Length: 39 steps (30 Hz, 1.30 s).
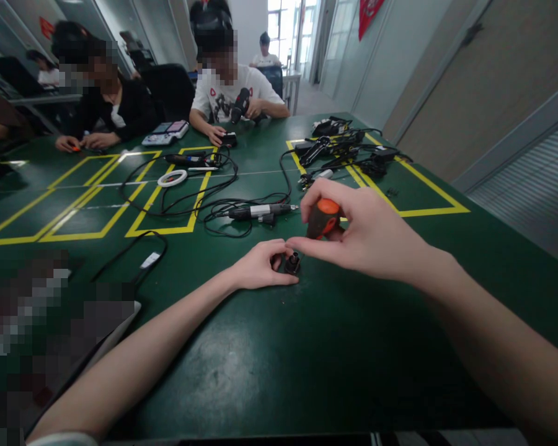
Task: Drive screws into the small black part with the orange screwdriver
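Note:
My right hand [363,229] grips the orange and dark handle of a screwdriver [324,217], raised over the green table. The tool's shaft cannot be made out clearly. Just below and to the left, my left hand [263,266] rests on the tabletop, fingers and thumb closed around a small dark cylindrical part [292,263]. That part stands upright on the table, with a metallic tube-like top; its far side is partly hidden by the fingers.
Beyond my hands lies a grey and black electric screwdriver [260,212] with a looping black cable. A white tape roll [172,178] sits further left. Tangled black cables and devices [335,148] lie at the back right. Across the table [242,371], a person [235,93] holds a power drill.

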Motion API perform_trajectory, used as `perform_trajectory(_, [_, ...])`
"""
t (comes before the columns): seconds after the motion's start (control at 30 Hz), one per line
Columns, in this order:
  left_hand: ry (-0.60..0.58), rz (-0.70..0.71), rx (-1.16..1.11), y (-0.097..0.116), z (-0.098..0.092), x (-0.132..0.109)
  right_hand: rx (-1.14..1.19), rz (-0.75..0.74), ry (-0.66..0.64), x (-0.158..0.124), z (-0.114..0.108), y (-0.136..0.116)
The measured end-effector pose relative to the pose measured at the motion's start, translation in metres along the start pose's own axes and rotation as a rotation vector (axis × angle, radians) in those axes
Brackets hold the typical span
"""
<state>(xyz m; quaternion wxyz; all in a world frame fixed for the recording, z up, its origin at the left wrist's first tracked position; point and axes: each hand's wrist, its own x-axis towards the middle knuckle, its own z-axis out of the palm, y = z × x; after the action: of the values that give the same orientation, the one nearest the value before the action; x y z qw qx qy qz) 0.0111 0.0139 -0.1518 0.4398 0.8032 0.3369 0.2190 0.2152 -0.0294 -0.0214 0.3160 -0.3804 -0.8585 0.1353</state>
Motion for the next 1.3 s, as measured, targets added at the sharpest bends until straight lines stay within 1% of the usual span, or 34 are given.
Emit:
perform_trajectory(0.1, [-0.009, 0.021, -0.005, 0.000, -0.001, 0.001, 0.094, 0.073, -0.046, 0.004, 0.003, 0.004])
perform_trajectory(0.2, [-0.018, 0.029, -0.019, 0.000, -0.001, 0.001, 0.120, 0.130, -0.090, 0.006, 0.006, 0.007])
perform_trajectory(0.33, [-0.005, 0.021, -0.006, 0.000, 0.000, 0.000, 0.159, 0.164, -0.130, 0.006, 0.005, 0.010])
perform_trajectory(0.53, [-0.001, 0.036, -0.015, 0.000, -0.001, 0.000, 0.277, 0.226, -0.249, 0.006, 0.005, 0.009])
perform_trajectory(0.6, [0.007, 0.053, -0.005, 0.000, -0.001, 0.000, 0.301, 0.216, -0.255, 0.006, 0.006, 0.009])
perform_trajectory(0.7, [0.014, 0.071, 0.016, 0.000, 0.000, 0.000, 0.290, 0.178, -0.230, 0.006, 0.008, 0.010])
perform_trajectory(0.9, [-0.003, 0.062, -0.002, 0.001, -0.001, 0.001, 0.288, 0.136, -0.213, 0.006, 0.009, 0.011])
perform_trajectory(1.2, [0.010, 0.047, -0.007, -0.002, 0.000, 0.000, 0.279, 0.093, -0.240, 0.006, 0.010, 0.017])
perform_trajectory(1.3, [0.001, 0.036, -0.009, -0.002, 0.000, 0.001, 0.315, 0.093, -0.264, 0.006, 0.009, 0.016])
